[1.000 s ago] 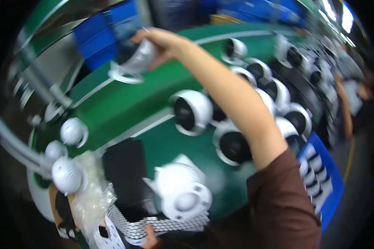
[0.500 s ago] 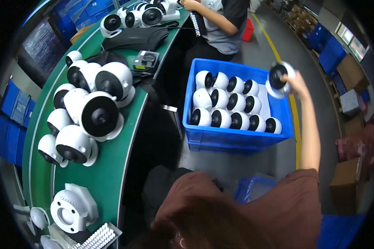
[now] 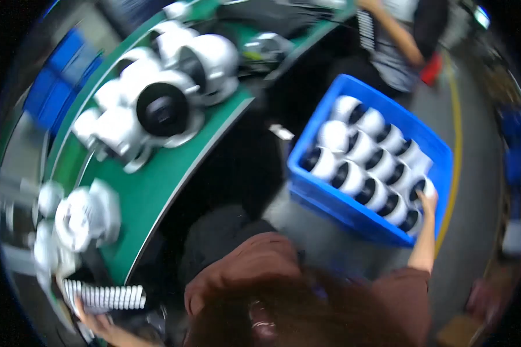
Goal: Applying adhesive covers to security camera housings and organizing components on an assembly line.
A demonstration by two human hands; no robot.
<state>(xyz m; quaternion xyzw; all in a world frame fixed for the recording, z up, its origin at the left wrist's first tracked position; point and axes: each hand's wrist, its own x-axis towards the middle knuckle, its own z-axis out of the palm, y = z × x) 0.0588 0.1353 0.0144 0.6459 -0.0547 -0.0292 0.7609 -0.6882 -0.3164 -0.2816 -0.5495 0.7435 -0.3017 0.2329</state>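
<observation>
In the right part of the blue bin (image 3: 307,176), my right hand (image 3: 427,203) is closed round a white ball-shaped camera (image 3: 424,186) with a black face. Several like cameras (image 3: 382,165) stand in rows beside it. My left hand (image 3: 98,322) is at the near left, its fingers closed on the edge of a sheet of small white strips (image 3: 111,296), blurred by motion. Beyond that hand, a white round bracket (image 3: 75,221) lies on the green table (image 3: 156,179).
Several larger white cameras (image 3: 162,110) crowd the table's left side. Past the bin sits a co-worker (image 3: 396,52) with an arm over a similar sheet. A yellow floor line (image 3: 456,115) runs along the right.
My right hand has brought the camera from above the bin's right rim down into it. My left hand has come into view at the white sheet. The view has turned left.
</observation>
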